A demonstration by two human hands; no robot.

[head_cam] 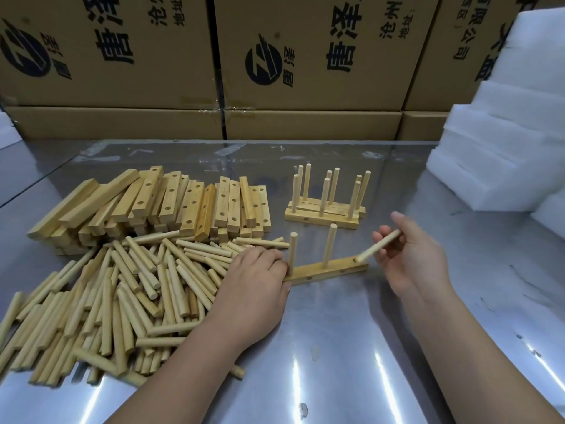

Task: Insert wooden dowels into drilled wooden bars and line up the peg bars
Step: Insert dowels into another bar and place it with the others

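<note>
While the drilled bar (328,268) is steadied flat on the bench (351,347) by the left hand (256,272), whose grip is closed over its left end, probably against sliding, a dowel (379,246) is pinched in the right hand (412,255) and tilted, its tip at the open hole by the bar's right end. Two upright pegs (330,244) are seated in it. Finished peg bars (324,209) are lined up behind, apart from the loose dowels (122,301).
</note>
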